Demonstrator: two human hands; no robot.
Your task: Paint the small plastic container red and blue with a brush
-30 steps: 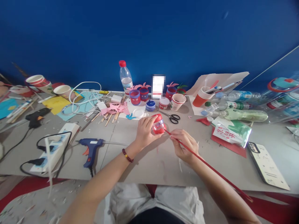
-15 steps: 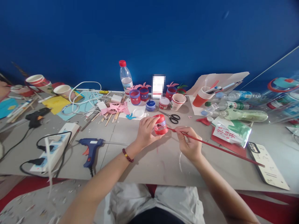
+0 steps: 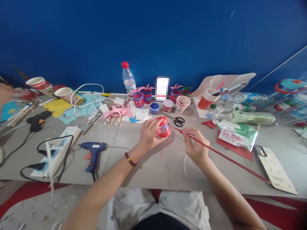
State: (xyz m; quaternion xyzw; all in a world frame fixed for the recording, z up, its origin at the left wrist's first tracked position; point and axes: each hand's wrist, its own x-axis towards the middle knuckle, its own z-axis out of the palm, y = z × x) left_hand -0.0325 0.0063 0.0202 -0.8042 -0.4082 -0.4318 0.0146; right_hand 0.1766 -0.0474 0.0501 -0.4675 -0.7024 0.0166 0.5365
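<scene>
Workpiece: red-and-purple container (image 3: pixel 164 132), held tilted above the surface (image 3: pixel 153 169), nearer the person than the scissors (image 3: pixel 178 121). Left hand (image 3: pixel 149 131): curled around the container's left side, fingers closed on it. Right hand (image 3: pixel 195 145): thumb and fingers pinched on what appears to be a long red brush (image 3: pixel 216 151), tip near the container; contact I cannot confirm. Done, judging by coverage: red top and bottom, purple band. Probably left: the pale, apparently clear middle, then eyes and pink paper leaves (image 3: pixel 148 87) like those among the cups (image 3: pixel 138 100) behind.
</scene>
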